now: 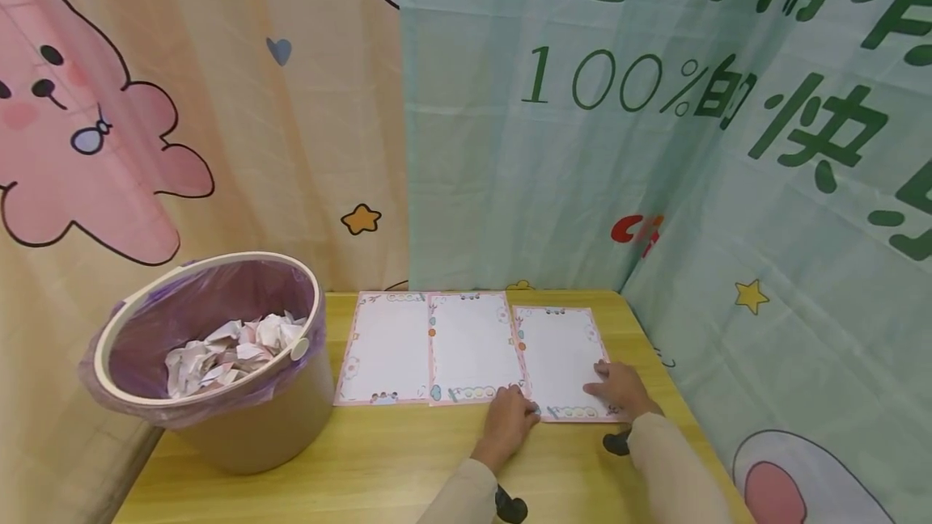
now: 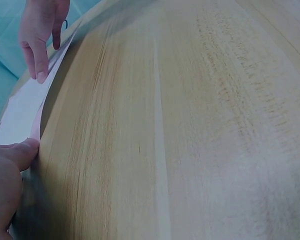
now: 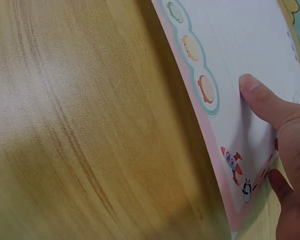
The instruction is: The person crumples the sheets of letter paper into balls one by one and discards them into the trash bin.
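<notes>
The right-hand sheet (image 1: pixel 561 358) lies on the bench (image 1: pixel 364 459) between the two hands: the left hand (image 1: pixel 506 419) pinches its near left corner, the right hand (image 1: pixel 624 389) is at its right edge, toward the bottom. The left thumb lies on top; the right hand is loosely spread, its thumb fairly straight over the paper. Most left fingers are hidden — the left wrist view cuts that hand off — and the right thumb's contact is hard to make out.

The sheets (image 1: pixel 557 358) look smooth paper, the table (image 1: pixel 364 459) glossy wood grain, the liner (image 1: pixel 240 293) crinkled plastic.
</notes>
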The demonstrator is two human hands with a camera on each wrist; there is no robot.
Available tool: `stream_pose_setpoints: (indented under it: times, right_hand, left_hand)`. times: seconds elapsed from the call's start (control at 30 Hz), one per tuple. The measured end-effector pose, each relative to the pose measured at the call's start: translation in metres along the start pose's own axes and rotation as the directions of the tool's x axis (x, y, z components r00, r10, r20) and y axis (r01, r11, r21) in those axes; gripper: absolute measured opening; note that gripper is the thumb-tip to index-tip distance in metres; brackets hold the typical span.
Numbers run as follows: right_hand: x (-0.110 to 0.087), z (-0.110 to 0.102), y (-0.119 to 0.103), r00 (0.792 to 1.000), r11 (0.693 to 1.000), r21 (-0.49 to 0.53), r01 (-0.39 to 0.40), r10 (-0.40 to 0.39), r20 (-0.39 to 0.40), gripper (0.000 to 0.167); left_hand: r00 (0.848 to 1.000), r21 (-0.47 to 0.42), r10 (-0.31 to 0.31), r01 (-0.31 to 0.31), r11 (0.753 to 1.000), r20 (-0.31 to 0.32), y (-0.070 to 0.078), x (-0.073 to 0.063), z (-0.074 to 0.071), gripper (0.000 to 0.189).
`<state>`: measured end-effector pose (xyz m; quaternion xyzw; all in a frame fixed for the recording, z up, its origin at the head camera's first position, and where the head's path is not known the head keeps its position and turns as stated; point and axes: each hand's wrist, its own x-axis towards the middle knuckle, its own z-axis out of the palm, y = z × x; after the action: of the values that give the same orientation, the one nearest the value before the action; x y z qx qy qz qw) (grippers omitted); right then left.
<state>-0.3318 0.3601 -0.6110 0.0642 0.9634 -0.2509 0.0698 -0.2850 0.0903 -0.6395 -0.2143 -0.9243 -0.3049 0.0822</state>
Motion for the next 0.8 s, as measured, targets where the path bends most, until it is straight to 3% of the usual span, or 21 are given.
stream_pose_setpoints:
  times: [0.17, 0.33, 0.47, 0.63, 0.8]
  right_hand:
    - [-0.008, 0.003, -0.002, 0.999, 0.999, 0.043, 0.023, -0.021, -0.039, 0.071]
    - [-0.014, 0.004, -0.007, 0.990, 0.989, 0.103, -0.107, 0.116, -0.086, 0.084]
    - [-0.014, 0.005, -0.011, 0.979, 0.969, 0.166, -0.182, 0.194, -0.061, 0.081]
    - [-0.012, 0.004, -0.011, 0.966, 0.956, 0.167, -0.242, 0.254, -0.055, 0.080]
    - [-0.010, 0.002, -0.004, 0.959, 0.952, 0.157, -0.261, 0.275, -0.072, 0.083]
  left_hand:
    - [0.999, 0.000, -0.009, 0.009, 1.000, -0.033, 0.002, 0.000, 0.002, 0.011]
    - [0.997, 0.018, -0.030, 0.031, 0.999, -0.077, 0.006, 0.001, 0.007, 0.011]
    - [0.988, -0.007, -0.068, 0.068, 0.998, -0.141, 0.009, 0.000, 0.008, 0.011]
    - [0.982, -0.181, -0.106, 0.077, 0.980, -0.156, 0.013, 0.000, 0.004, 0.007]
    - [0.977, -0.404, -0.166, 0.098, 0.910, -0.137, 0.018, 0.004, 0.004, 0.006]
